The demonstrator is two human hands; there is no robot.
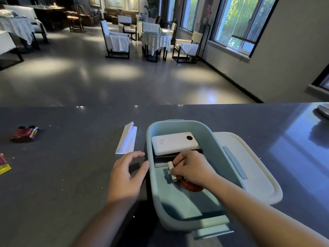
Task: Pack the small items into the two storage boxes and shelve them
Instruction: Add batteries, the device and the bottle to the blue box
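Observation:
A light blue storage box [178,207] stands on the dark counter in front of me. Inside it a white power bank [173,142] lies on a dark flat device [178,155]. My right hand [193,168] is inside the box and pinches small white batteries [171,171] just above its floor. A reddish-brown ring [191,186] lies under that hand. My left hand [127,172] hovers with relaxed fingers by the box's left wall, holding nothing. The box's white lid [252,168] lies flat to the right of the box.
A folded white paper [127,140] lies left of the box. Red battery packs [25,133] sit far left on the counter, and a red-yellow packet [4,164] shows at the left edge. A pale dish [324,110] is at the far right. Beyond the counter are tables and chairs.

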